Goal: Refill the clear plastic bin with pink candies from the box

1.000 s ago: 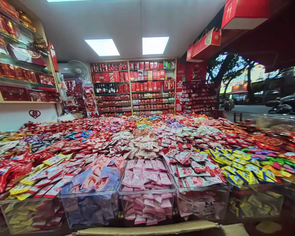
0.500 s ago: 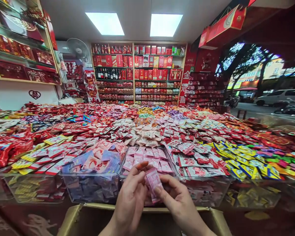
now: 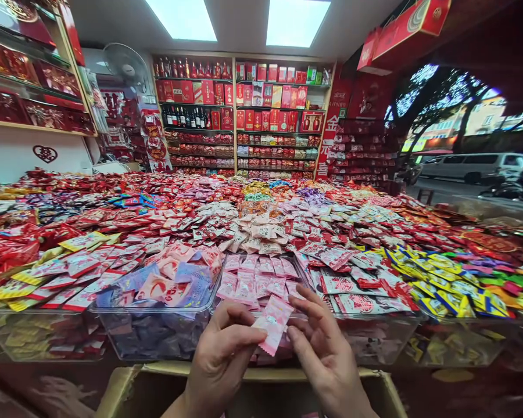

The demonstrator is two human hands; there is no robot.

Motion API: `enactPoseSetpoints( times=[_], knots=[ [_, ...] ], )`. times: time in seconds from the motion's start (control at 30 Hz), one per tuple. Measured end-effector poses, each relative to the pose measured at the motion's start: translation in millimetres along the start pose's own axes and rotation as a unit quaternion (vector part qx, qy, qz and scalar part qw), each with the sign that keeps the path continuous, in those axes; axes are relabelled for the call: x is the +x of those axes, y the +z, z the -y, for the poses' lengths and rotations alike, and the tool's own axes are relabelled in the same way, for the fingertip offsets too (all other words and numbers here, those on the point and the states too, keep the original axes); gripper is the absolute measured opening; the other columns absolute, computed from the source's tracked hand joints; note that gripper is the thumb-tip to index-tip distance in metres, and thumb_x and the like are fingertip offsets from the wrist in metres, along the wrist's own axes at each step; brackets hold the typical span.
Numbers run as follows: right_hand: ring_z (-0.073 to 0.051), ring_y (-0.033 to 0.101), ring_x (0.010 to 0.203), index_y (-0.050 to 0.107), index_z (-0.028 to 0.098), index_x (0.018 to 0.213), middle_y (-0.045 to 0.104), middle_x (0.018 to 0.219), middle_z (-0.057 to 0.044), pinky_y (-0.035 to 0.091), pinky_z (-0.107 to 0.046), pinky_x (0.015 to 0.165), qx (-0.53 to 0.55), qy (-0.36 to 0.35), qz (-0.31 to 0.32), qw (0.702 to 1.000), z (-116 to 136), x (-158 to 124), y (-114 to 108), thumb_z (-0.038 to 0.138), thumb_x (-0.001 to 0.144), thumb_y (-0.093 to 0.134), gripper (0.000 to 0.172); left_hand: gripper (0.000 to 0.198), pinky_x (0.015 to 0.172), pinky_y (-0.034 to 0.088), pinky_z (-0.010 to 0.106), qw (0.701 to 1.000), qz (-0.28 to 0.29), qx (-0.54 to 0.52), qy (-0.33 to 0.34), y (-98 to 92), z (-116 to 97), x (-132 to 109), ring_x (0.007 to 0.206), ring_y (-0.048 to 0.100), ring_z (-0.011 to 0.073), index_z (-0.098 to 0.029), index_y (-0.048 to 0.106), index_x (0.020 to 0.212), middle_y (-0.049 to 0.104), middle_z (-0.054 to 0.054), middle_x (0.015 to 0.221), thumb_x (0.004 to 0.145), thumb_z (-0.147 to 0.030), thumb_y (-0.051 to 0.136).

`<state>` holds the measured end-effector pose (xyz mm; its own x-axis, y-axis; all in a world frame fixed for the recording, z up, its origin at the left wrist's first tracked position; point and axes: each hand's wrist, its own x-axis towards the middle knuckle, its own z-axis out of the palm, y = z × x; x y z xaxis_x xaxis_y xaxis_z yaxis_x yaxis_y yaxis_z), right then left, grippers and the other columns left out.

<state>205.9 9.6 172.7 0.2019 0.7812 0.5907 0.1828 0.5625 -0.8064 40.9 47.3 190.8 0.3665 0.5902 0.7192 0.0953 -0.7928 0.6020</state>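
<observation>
A pink candy packet (image 3: 275, 323) with a pale cartoon print is pinched by its lower left side between the thumb and fingers of my left hand (image 3: 226, 348). Just to its right, my right hand (image 3: 325, 342) is open, fingers apart and curved, with the thumb near the packet's edge. Behind both hands stands a clear plastic bin of similar pink packets (image 3: 253, 281). Below them is an open cardboard box (image 3: 126, 386), its dark inside partly hidden by my wrists.
Blue and peach packets (image 3: 165, 284) fill the bin on the left. Red and white packets (image 3: 348, 284) lie to the right, then yellow and blue ones (image 3: 444, 284). Heaped sweets stretch back to shelves (image 3: 235, 116) of boxes and bottles. A fan (image 3: 126, 67) stands at back left.
The packet has passed from my right hand's grip to my left hand and now shows its other face. My right fingers have opened. The view has tilted slightly down.
</observation>
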Motion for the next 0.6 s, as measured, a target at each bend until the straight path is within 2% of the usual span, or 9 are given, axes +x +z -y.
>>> enactPoseSetpoints(
  times=[0.07,0.13,0.2,0.27,0.33,0.37,0.43,0.53,0.6],
  knots=[
    [-0.021,0.042,0.109,0.046,0.024,0.107,0.03,0.129,-0.01,0.044,-0.032,0.082,0.068,0.072,-0.014,0.995,2,-4,6,0.024,0.077,0.049,0.03,0.031,0.065,0.043,0.021,0.996,-0.017,0.059,0.06,0.7,2,-5,0.076,0.049,0.0103,-0.024,0.058,0.087,0.045,0.0,0.082,0.07,0.0,0.051],
    [-0.021,0.048,0.103,0.045,0.024,0.107,0.029,0.131,-0.01,0.046,-0.032,0.079,0.134,0.113,0.0,0.985,3,-10,10,0.028,0.076,0.05,0.031,0.032,0.062,0.043,0.021,0.989,-0.009,0.101,0.103,3.1,4,-9,0.074,0.049,0.0107,-0.021,0.057,0.089,0.045,0.001,0.082,0.068,0.002,0.052],
    [-0.02,0.053,0.095,0.048,0.023,0.101,0.027,0.131,-0.011,0.048,-0.031,0.075,0.163,0.122,0.044,0.978,4,-13,10,0.028,0.074,0.054,0.029,0.032,0.061,0.043,0.021,0.983,0.023,0.128,0.129,5.2,3,-12,0.073,0.048,0.0113,-0.019,0.057,0.089,0.045,0.002,0.081,0.066,0.003,0.053],
    [-0.018,0.054,0.092,0.051,0.021,0.095,0.026,0.131,-0.012,0.048,-0.029,0.073,0.135,0.111,0.071,0.982,6,-10,3,0.025,0.073,0.055,0.023,0.032,0.062,0.043,0.023,0.979,0.053,0.14,0.137,5.2,-1,-12,0.075,0.048,0.0124,-0.018,0.054,0.09,0.046,0.004,0.082,0.066,0.003,0.052],
    [-0.017,0.051,0.098,0.052,0.021,0.093,0.026,0.13,-0.01,0.046,-0.026,0.075,0.073,0.082,0.043,0.993,10,6,-8,0.021,0.073,0.054,0.02,0.032,0.064,0.042,0.024,0.98,0.074,0.132,0.127,3.4,-6,-12,0.074,0.049,0.0125,-0.017,0.049,0.093,0.049,0.005,0.081,0.067,0.002,0.051],
    [-0.017,0.048,0.102,0.052,0.021,0.094,0.027,0.128,-0.009,0.045,-0.026,0.077,0.039,0.06,0.019,0.997,12,18,-14,0.021,0.073,0.054,0.021,0.03,0.063,0.042,0.023,0.98,0.098,0.121,0.121,2.6,-8,-12,0.073,0.049,0.0123,-0.017,0.048,0.092,0.051,0.005,0.079,0.067,0.0,0.051],
    [-0.017,0.044,0.106,0.052,0.021,0.094,0.03,0.126,-0.008,0.044,-0.025,0.079,-0.029,0.024,0.006,0.999,13,46,-21,0.02,0.072,0.054,0.022,0.022,0.058,0.04,0.02,0.971,0.188,0.111,0.102,3.4,-8,-14,0.068,0.05,0.0112,-0.017,0.047,0.09,0.054,0.004,0.076,0.07,-0.009,0.051],
    [-0.018,0.046,0.102,0.055,0.018,0.093,0.039,0.12,-0.01,0.043,-0.028,0.078,-0.144,0.017,0.107,0.984,4,84,-15,0.018,0.07,0.053,0.022,0.008,0.049,0.036,0.02,0.914,0.344,0.189,0.105,13.8,3,-31,0.06,0.051,0.0104,-0.02,0.053,0.079,0.06,0.001,0.069,0.078,-0.023,0.046],
    [-0.019,0.047,0.101,0.057,0.015,0.091,0.045,0.115,-0.011,0.04,-0.031,0.081,-0.219,0.005,0.187,0.957,-7,96,-2,0.014,0.068,0.052,0.023,0.024,0.048,0.033,0.024,0.89,0.361,0.249,0.128,23.3,16,-51,0.052,0.048,0.0115,-0.02,0.054,0.059,0.057,-0.001,0.053,0.079,-0.029,0.044]
  ],
)
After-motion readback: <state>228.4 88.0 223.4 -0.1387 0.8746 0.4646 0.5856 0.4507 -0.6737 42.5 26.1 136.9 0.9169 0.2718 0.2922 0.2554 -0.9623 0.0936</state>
